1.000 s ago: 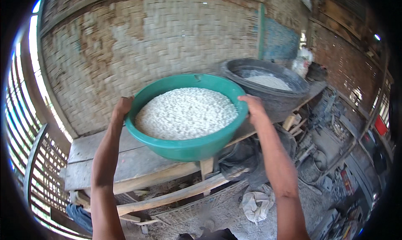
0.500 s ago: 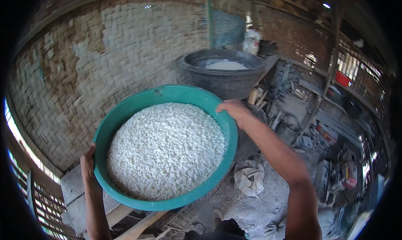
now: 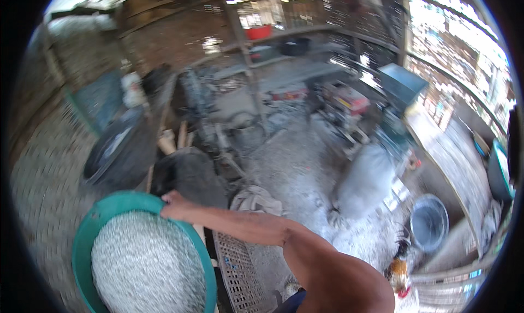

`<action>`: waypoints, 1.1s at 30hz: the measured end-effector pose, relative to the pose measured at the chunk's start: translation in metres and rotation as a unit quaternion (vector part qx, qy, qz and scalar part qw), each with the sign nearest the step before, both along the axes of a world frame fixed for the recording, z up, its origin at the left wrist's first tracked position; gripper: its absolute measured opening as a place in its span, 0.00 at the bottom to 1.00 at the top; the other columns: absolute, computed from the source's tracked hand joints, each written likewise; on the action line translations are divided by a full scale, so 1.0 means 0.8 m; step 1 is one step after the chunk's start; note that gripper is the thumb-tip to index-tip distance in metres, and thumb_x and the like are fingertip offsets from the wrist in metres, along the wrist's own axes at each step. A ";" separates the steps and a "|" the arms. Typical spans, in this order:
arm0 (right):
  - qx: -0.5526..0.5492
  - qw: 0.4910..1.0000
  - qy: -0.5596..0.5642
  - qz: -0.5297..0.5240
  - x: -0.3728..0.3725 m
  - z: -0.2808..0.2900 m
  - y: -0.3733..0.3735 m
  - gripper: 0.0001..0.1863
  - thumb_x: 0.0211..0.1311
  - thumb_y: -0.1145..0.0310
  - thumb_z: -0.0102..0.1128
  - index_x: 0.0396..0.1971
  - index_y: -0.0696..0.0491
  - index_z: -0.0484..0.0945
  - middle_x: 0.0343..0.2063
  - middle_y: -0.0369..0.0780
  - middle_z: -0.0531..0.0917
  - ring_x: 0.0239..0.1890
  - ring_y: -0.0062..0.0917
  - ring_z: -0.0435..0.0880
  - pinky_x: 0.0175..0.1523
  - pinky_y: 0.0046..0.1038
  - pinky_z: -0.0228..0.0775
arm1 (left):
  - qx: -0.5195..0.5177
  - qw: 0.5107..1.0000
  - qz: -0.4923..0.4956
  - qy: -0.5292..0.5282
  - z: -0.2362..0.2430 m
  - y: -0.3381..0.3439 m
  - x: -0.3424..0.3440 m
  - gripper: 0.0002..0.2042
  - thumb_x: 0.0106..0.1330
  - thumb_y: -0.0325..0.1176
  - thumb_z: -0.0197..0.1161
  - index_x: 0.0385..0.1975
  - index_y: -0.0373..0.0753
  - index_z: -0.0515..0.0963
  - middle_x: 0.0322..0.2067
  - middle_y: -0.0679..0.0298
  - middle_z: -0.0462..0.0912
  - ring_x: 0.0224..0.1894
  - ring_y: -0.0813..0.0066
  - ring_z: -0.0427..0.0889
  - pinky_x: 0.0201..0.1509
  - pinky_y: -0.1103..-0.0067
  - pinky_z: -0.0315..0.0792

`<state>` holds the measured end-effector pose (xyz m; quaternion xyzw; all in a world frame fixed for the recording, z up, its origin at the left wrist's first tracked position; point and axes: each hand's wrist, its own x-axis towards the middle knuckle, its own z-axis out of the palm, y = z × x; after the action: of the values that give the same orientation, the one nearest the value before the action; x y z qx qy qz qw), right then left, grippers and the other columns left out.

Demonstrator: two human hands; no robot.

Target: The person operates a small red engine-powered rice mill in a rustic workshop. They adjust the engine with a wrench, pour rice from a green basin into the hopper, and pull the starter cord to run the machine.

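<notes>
Right fingers (image 3: 170, 208) curl tightly over a green basin's rim (image 3: 81, 258), white grains (image 3: 144, 264) inside; left fingers, I can't tell.

The green basin (image 3: 83, 247) is shifting from the centre to the lower left of the frame, the black tub (image 3: 128, 154) is sliding left, and a grey bucket (image 3: 416, 220) and chicken (image 3: 400, 269) are appearing lower right

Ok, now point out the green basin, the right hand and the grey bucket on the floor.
Green basin (image 3: 83, 247): head view, on its left inner wall.
Right hand (image 3: 176, 205): head view, on the middle of the hand.
Grey bucket (image 3: 429, 225): head view, on its inside.
</notes>
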<state>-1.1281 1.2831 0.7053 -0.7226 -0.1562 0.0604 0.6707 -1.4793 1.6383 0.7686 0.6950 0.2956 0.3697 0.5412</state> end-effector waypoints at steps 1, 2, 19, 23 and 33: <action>0.015 0.999 0.033 -0.014 -0.023 -0.016 -0.027 0.34 0.42 0.64 0.65 0.52 0.64 0.74 0.51 0.55 0.74 0.52 0.40 0.77 0.53 0.33 0.71 | 0.026 0.999 0.010 0.034 0.002 -0.023 0.001 0.20 0.62 0.37 0.60 0.47 0.28 0.79 0.42 0.56 0.82 0.40 0.64 0.78 0.49 0.73 0.71; 0.050 0.998 0.036 -0.035 -0.035 -0.030 -0.061 0.34 0.41 0.64 0.65 0.52 0.65 0.74 0.51 0.55 0.74 0.51 0.38 0.77 0.52 0.32 0.70 | 0.046 0.997 0.014 0.060 0.000 -0.048 0.004 0.19 0.62 0.37 0.60 0.47 0.29 0.79 0.42 0.56 0.82 0.39 0.64 0.78 0.49 0.73 0.72; 0.097 0.859 0.187 -0.466 -0.436 -0.219 -0.761 0.17 0.40 0.71 0.61 0.34 0.60 0.84 0.23 0.36 0.80 0.26 0.20 0.75 0.34 0.26 0.69 | 0.046 0.870 -0.429 0.239 -0.249 -0.639 0.234 0.22 0.60 0.38 0.62 0.49 0.27 0.77 0.43 0.55 0.81 0.42 0.65 0.78 0.52 0.73 0.70; 0.059 0.758 0.144 -0.633 -0.555 -0.154 -0.899 0.15 0.41 0.75 0.62 0.34 0.58 0.84 0.23 0.33 0.80 0.27 0.18 0.75 0.33 0.23 0.68 | -0.101 0.765 -0.629 0.094 -0.239 -0.887 0.264 0.18 0.55 0.33 0.66 0.42 0.27 0.80 0.30 0.62 0.81 0.31 0.70 0.77 0.40 0.77 0.69; 0.125 0.506 0.111 -0.846 -0.747 -0.088 -1.075 0.23 0.37 0.77 0.58 0.41 0.62 0.82 0.28 0.36 0.82 0.27 0.19 0.78 0.34 0.20 0.69 | -0.222 0.504 -0.825 0.128 -0.196 -1.391 0.246 0.14 0.56 0.27 0.66 0.41 0.27 0.80 0.33 0.63 0.83 0.30 0.76 0.80 0.37 0.82 0.73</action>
<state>-1.7260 0.4229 0.6351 -0.4074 0.5993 -0.4759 0.4984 -1.2827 0.5255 0.6118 0.5212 -0.2732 -0.4147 0.6941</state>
